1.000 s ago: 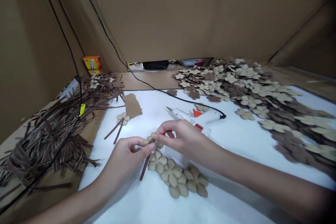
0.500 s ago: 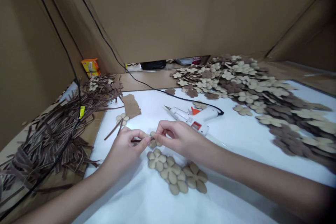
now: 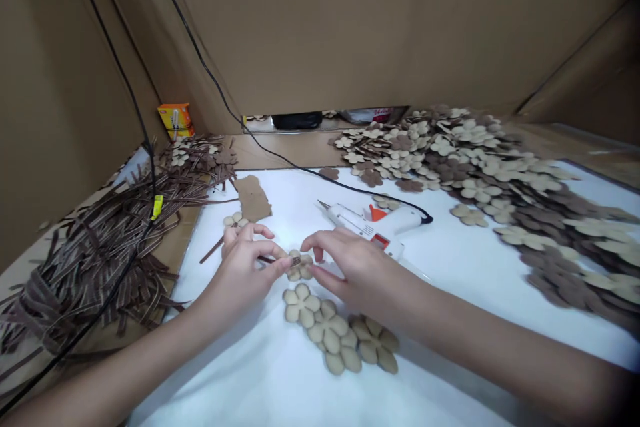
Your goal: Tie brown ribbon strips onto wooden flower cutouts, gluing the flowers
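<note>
A small beige flower cutout (image 3: 299, 272) lies in front of me, a dark patch at its centre where the end of a brown strip (image 3: 266, 259) seems to rest. My left hand (image 3: 253, 263) pinches this strip at the flower's left edge. On the other side, my right hand (image 3: 345, 257) has thumb and forefinger apart, their tips close to the right petals; whether the thumb touches them I cannot tell. Just below are several layered beige flowers (image 3: 327, 328), partly overlapping. Behind my right hand lies a white glue gun (image 3: 360, 221) with an orange trigger.
Brown strips (image 3: 115, 247) are heaped on the left. Beige and brown flower cutouts (image 3: 480, 167) form a large pile at right. A torn cardboard piece (image 3: 253, 199) and an orange box (image 3: 176, 121) stand out farther back. A black cable (image 3: 280, 161) crosses to the glue gun.
My right thumb and forefinger have parted and drawn back from the flower's centre, uncovering more of it. My left hand keeps its pinch. The view has shifted slightly.
</note>
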`<state>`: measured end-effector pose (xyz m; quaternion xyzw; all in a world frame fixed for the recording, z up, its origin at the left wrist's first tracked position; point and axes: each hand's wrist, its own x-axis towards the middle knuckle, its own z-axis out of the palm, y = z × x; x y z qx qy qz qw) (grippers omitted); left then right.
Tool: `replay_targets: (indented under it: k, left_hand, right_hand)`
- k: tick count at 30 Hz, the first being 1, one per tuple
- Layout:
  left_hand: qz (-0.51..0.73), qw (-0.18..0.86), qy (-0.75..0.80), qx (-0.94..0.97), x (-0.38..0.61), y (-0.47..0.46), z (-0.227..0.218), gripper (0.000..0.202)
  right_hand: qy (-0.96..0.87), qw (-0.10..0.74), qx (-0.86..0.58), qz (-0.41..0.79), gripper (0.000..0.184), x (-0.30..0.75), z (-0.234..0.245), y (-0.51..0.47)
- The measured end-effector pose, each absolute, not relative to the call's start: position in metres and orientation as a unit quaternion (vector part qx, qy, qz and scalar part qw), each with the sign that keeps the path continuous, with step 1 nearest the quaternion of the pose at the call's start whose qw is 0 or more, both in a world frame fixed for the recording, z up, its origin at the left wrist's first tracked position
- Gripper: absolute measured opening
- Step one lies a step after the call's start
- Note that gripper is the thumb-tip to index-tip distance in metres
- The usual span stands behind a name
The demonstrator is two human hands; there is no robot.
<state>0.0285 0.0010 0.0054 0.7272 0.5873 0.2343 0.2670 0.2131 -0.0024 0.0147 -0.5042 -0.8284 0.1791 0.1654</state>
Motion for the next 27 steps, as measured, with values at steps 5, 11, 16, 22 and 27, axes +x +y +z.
replay_targets:
  k: [5,11,16,22,27]
  left_hand:
    - [0.213,0.264,0.623,0.705,0.034,0.000,0.001,0.019]
    - [0.214,0.270,0.627,0.698,0.035,0.001,-0.005,0.019]
    - [0.227,0.270,0.626,0.695,0.036,0.000,-0.005,0.020]
    - [0.238,0.273,0.618,0.698,0.036,-0.002,-0.002,0.019]
    - [0.239,0.266,0.616,0.702,0.035,-0.001,-0.003,0.019]
  right_hand:
    - [-0.874,0.181,-0.436,0.114,0.026,0.215,0.001,-0.003]
    - [-0.823,0.180,-0.500,0.200,0.013,0.213,0.013,0.002]
    - [-0.765,0.151,-0.538,0.319,0.018,0.213,0.019,0.012]
    - [-0.754,0.173,-0.507,0.380,0.022,0.215,0.008,0.019]
    - [-0.743,0.174,-0.495,0.415,0.024,0.214,0.004,0.022]
